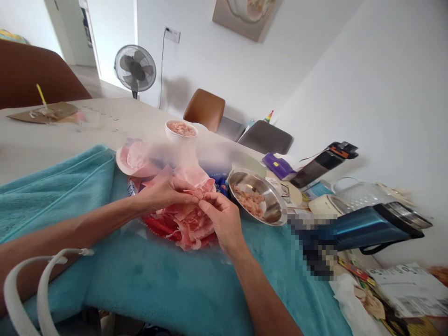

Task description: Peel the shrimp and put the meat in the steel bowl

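Observation:
A heap of thin pink raw meat slices (189,224) lies in a red tray on the teal towel (168,280). My left hand (164,193) and my right hand (222,217) meet over the heap, and the fingers of both pinch one slice between them. A steel bowl (271,198) with chopped meat in it stands just right of my right hand. Behind the heap is a white cup (181,133) filled with minced meat, and a plate (135,161) with pale slices lies to its left.
Blue metal flasks (367,228) and a black bottle (322,163) lie at the right among packets and papers (402,289). Brown chairs (205,108) stand beyond the white table (42,144); a fan (135,69) stands by the wall. White bag handles (28,289) show at lower left.

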Tool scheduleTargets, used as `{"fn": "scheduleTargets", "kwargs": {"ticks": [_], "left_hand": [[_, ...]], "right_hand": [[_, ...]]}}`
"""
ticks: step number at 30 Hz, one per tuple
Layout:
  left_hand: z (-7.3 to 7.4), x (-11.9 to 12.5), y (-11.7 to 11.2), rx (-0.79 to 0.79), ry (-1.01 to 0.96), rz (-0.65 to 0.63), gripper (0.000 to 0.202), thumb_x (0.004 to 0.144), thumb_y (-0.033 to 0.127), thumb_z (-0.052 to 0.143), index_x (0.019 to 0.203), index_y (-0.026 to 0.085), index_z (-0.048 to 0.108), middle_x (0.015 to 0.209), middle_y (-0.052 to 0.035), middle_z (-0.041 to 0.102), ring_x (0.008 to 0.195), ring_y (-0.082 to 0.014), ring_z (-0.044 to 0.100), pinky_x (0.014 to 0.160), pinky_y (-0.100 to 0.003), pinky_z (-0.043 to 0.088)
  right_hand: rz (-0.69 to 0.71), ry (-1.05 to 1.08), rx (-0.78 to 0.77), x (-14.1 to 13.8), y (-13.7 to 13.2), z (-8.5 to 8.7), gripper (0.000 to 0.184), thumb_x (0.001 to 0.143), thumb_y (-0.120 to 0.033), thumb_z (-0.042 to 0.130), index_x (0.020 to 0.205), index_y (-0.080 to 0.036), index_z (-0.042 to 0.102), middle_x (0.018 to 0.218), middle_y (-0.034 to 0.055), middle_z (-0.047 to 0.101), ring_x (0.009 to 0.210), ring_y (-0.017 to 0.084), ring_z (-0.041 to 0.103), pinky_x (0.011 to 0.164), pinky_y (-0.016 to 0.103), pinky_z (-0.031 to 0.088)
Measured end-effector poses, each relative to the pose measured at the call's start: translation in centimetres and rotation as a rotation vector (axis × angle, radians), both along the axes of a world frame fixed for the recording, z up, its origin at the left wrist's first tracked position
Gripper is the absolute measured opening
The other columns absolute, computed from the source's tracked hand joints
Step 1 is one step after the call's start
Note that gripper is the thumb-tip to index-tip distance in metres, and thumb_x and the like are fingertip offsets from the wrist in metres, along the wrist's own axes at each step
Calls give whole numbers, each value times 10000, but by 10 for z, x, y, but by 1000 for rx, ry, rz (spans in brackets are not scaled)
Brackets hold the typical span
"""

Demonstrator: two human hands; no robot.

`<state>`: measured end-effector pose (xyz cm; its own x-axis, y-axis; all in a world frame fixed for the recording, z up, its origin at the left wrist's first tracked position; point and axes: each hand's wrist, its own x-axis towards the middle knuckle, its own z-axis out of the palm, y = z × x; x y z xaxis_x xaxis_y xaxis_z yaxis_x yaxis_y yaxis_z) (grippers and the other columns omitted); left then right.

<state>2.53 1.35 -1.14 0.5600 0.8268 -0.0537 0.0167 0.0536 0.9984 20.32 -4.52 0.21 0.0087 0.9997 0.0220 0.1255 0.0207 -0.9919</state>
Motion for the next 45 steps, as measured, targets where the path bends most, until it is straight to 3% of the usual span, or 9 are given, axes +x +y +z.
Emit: {"fn": "scheduleTargets", "kwargs": {"ticks": [5, 9, 13, 18, 28, 32, 36, 41, 45], "left_hand": [[4, 0, -1, -96, -111, -23, 127, 745, 319, 776, 815, 214, 791, 819, -13, 764, 775, -119, 675, 718, -179, 525], [7, -1, -3, -226, -220, -55, 69, 749, 256, 774, 743, 187, 774, 747, -9, 749, 695, -93, 666, 663, -152, 523], [7, 0, -5, -332, -281, -17, 77, 710, 225, 802, 718, 161, 760, 738, -29, 748, 678, -100, 672, 649, -156, 537], [11, -2, -1, -402, -331, 56, 130, 635, 224, 851, 691, 156, 755, 721, -53, 746, 666, -142, 697, 633, -206, 570], [13, -1, -4, -370, -343, 49, 117, 684, 193, 818, 764, 127, 764, 747, -77, 750, 733, -182, 720, 717, -270, 588], [13, 0, -4, -399, -335, 88, 124, 679, 196, 823, 754, 116, 764, 808, -79, 764, 740, -154, 712, 726, -226, 573], [13, 0, -4, -431, -335, 43, 128, 691, 202, 816, 781, 123, 771, 864, -78, 769, 776, -138, 707, 751, -202, 560], [9, -3, -1, -429, -310, -2, 107, 695, 161, 808, 790, 145, 763, 844, -54, 760, 782, -135, 706, 739, -198, 554], [8, -3, -1, -432, -290, 37, 119, 677, 128, 809, 779, 140, 750, 830, -58, 752, 780, -145, 704, 730, -209, 553]], "right_hand": [[70, 224, -89, -1, -1, 0, 137, 721, -296, 726, 764, -184, 659, 612, -32, 612, 518, 105, 546, 496, 231, 494], [133, 455, -170, 0, 1, 1, 166, 679, -275, 770, 745, -167, 661, 640, -17, 632, 545, 102, 563, 489, 222, 527], [154, 553, -244, 2, 3, 1, 164, 658, -237, 776, 733, -157, 654, 631, -17, 630, 517, 91, 552, 447, 201, 515], [120, 572, -231, 4, 2, 2, 88, 670, -185, 718, 694, -164, 636, 560, -40, 577, 465, 78, 495, 382, 175, 455], [112, 618, -251, 6, 5, -2, 206, 639, -222, 832, 779, -144, 702, 694, 2, 691, 560, 91, 616, 509, 196, 566], [116, 633, -259, 6, 5, -4, 221, 634, -222, 842, 786, -141, 705, 722, 10, 702, 593, 102, 641, 541, 212, 590], [118, 639, -253, 6, 5, -3, 224, 630, -212, 844, 779, -139, 694, 741, 18, 705, 623, 110, 657, 580, 221, 606], [121, 636, -258, 5, 4, -2, 221, 626, -206, 838, 770, -145, 681, 737, 12, 696, 620, 112, 658, 590, 228, 611], [115, 616, -245, 5, 4, -3, 210, 640, -224, 826, 768, -155, 674, 712, -7, 671, 595, 102, 640, 564, 214, 597]]}}
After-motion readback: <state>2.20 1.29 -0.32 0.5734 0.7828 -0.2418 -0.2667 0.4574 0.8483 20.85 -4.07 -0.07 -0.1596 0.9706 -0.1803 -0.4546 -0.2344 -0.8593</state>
